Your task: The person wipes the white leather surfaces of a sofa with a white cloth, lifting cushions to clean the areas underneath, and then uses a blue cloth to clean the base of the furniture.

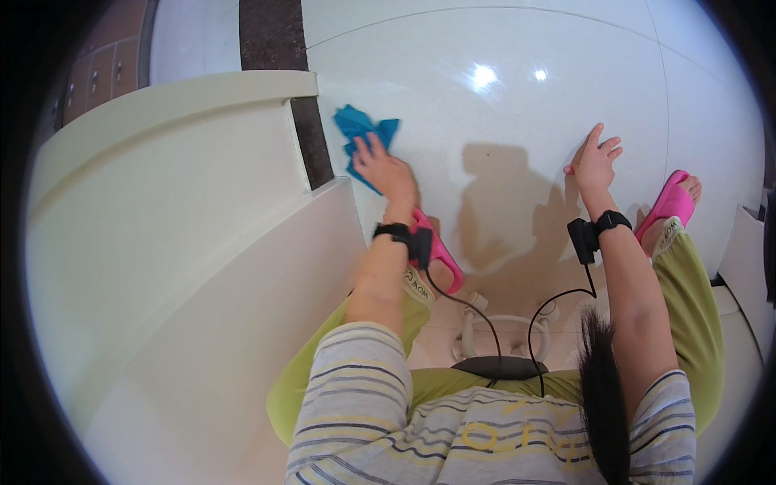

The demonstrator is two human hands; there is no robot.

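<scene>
My left hand (383, 170) lies over a crumpled blue cloth (357, 124) on the pale tiled floor, its fingers pressing on it. The cloth sits close to a dark stone threshold strip (312, 142) beside the wall corner. To the right, my right hand (595, 162) holds nothing, its fingers spread just over or touching the floor; which of the two I cannot tell. Each wrist carries a black strapped device with a cable running back towards my waist.
The glossy floor (418, 54) reflects two lights and bears a small dark speck. A white wall with a ledge (182, 115) closes off the left. My feet wear pink slippers (667, 197). Under me is a low stool with a white wheeled base (506, 320). Drawers (94, 82) stand far left.
</scene>
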